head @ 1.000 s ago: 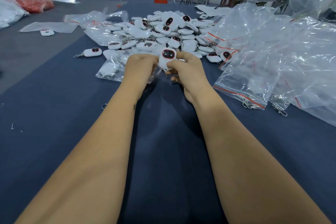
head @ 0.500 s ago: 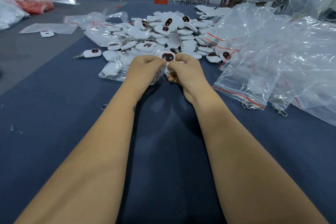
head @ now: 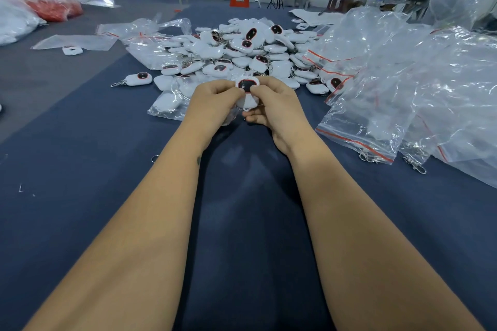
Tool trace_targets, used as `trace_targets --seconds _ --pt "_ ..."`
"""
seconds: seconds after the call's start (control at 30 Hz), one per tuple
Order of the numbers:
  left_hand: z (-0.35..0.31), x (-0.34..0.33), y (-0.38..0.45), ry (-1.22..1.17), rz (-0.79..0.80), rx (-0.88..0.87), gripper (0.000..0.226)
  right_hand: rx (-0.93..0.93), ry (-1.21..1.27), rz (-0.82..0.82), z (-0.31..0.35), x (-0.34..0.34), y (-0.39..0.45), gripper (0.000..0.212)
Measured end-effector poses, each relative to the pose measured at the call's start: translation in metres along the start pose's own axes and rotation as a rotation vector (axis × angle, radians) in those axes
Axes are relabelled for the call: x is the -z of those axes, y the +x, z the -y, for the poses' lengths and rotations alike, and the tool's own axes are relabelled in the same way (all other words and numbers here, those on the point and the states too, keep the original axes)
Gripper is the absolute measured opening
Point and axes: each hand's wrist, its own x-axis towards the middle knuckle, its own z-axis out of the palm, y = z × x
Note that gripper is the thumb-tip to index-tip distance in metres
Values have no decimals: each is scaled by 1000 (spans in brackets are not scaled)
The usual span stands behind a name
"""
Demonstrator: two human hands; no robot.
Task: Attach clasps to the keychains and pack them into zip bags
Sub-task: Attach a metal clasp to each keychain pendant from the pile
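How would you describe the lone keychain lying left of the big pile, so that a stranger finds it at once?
Start at the heap of white keychains on the blue cloth. Look off its near-left edge: one keychain lies alone on bare cloth. Its dark screen faces up and its metal clasp points left.

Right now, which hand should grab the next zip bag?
Right hand, probably. The zip bags lie just to its right, while the left hand is farther away. Both hands pinch the keychain, so the left could keep that grip.
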Motion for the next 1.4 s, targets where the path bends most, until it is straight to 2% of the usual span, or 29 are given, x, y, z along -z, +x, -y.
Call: trace_targets --seconds 0.17,0.4,0.6,0.77,0.9,1.0,1.1,1.23,1.3,1.4 --pt "-1 0 1 21 6 3 18 33 -44 -17 -1 0 -1 14" --pt "-1 -1 0 26 6 0 43 36 -27 -9 1 -1 -3 14" --pt "-1 -1 0 23 -10 7 36 9 -20 5 4 -2 -5 14" --pt "-1 0 0 36 -48 -17 17 12 -35 36 4 -2 -6 18" --pt "0 -3 -1 86 -99 -24 23 28 -49 9 2 -2 -5 18" --pt "-1 -5 0 31 -123 28 22 25 47 -82 1 -2 -4 21" --pt "0 -2 3 39 -175 41 13 24 300 -184 5 2 0 19" --pt "7 -1 4 207 -171 -11 34 63 620 -116 9 8 -1 12" --pt "9 -2 6 216 -151 7 37 85 618 -42 9 8 -4 9" --pt "8 -1 7 230 -162 13 22 90 397 -65 7 2 -4 11"
